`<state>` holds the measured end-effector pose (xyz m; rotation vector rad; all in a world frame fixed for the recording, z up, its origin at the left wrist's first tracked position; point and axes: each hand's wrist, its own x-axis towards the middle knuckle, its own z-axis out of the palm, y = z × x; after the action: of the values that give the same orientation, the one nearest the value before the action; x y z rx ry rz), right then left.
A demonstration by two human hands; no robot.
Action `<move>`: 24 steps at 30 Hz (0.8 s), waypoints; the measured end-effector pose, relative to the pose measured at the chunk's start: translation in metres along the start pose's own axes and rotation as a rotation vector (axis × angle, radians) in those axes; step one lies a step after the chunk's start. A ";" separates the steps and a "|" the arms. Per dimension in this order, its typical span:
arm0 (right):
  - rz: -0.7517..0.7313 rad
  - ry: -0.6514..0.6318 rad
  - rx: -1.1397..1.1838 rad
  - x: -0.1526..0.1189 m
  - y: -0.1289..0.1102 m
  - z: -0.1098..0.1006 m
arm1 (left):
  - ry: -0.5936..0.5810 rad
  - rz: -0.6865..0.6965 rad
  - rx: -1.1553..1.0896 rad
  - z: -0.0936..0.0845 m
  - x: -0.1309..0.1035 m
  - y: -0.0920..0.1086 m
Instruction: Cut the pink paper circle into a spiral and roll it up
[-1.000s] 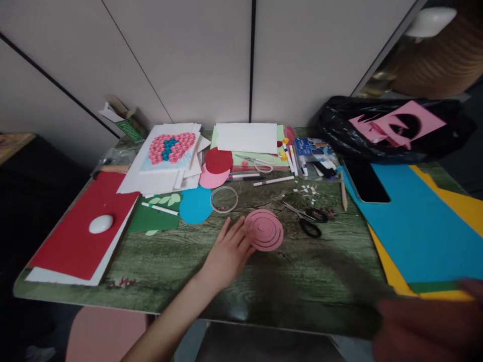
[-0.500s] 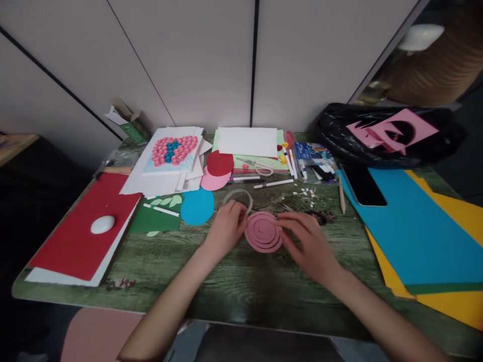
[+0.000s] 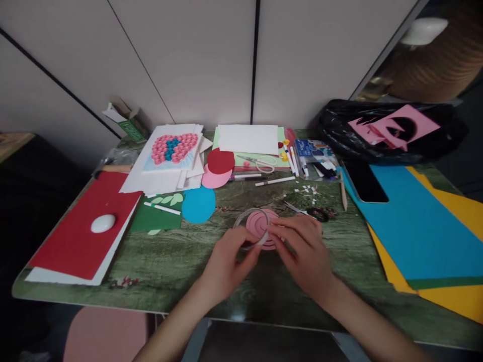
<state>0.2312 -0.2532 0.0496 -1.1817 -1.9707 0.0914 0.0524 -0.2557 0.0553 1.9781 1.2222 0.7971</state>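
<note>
Before me, a thin roll of clear tape [image 3: 268,221] is held up on edge over a pink paper disc cut into a spiral [image 3: 256,223], which lies on the table. My left hand [image 3: 228,256] grips the roll's lower rim between thumb and fingers. Close beside it, my right hand [image 3: 302,249] has its thumb and fingertips pinched together at the roll's right edge. The tape's end is too small to make out. Just behind my right hand lie black-handled scissors [image 3: 307,211].
Blue [image 3: 199,205], pink and red paper circles lie left of centre. A picture with pink rolled-paper dots [image 3: 175,149] rests behind. Red sheets [image 3: 86,221] bear a white oval object [image 3: 102,223]. On the right are a phone [image 3: 366,182], blue sheets [image 3: 418,226] and a black bag [image 3: 335,130].
My left hand has brought the tape roll to the right, over the spiral. My right hand has left the spiral's edge and its fingertips now meet the roll.
</note>
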 end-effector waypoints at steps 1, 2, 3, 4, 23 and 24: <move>0.015 0.012 0.027 0.000 0.000 0.001 | 0.014 0.010 0.027 0.001 -0.001 0.000; 0.032 0.018 0.050 -0.001 0.001 0.002 | 0.027 0.019 0.051 0.002 -0.002 0.000; 0.048 0.020 0.069 -0.001 0.001 0.003 | 0.039 0.026 0.067 0.004 -0.003 0.000; 0.064 0.023 0.082 -0.001 0.002 0.003 | 0.049 0.029 0.074 0.006 -0.003 -0.001; 0.105 0.121 -0.049 -0.003 0.003 -0.009 | 0.131 -0.044 0.039 0.018 -0.001 -0.001; 0.106 0.106 -0.064 -0.002 0.003 -0.008 | 0.120 -0.030 0.045 0.019 -0.001 -0.002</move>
<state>0.2394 -0.2563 0.0525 -1.3063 -1.8307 0.0198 0.0659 -0.2598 0.0427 1.9664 1.3467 0.8911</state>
